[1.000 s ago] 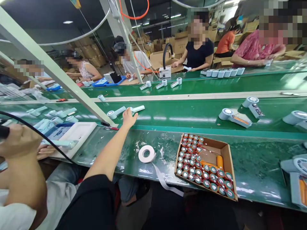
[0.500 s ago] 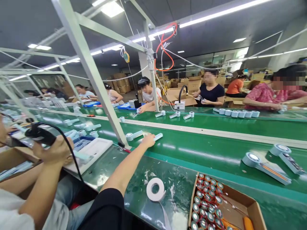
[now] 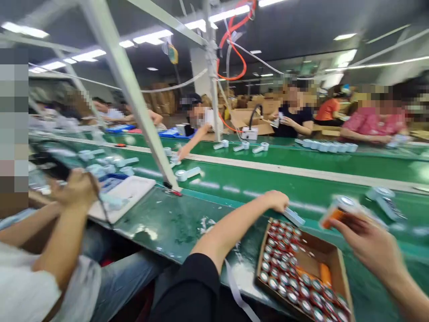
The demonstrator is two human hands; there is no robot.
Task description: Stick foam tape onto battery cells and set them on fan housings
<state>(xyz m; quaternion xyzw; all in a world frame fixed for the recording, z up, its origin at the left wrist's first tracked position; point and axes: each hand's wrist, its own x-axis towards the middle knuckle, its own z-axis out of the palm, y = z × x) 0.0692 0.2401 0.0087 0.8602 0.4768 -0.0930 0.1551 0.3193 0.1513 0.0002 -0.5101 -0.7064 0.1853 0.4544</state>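
Observation:
My left hand reaches over the near edge of the belt, fingers closed on the end of a pale blue plastic housing. To the right, my right hand is blurred, with thumb and fingers pinching what looks like an orange-wrapped battery. Just behind that hand lies another pale blue housing with a round head, partly covered by the fingers. A cardboard box of upright, red-wired batteries sits between my arms. One orange battery lies on its side in it.
A loose tape strip hangs over the bench edge beside my left arm. More housings lie on the green belt. A slanted metal post stands left. A co-worker's hands work beside a white tray; others sit opposite.
My left hand has moved right and nearer, carrying the pale blue housing. My right hand has come into view with the orange battery. The tape roll is now hidden behind my left arm.

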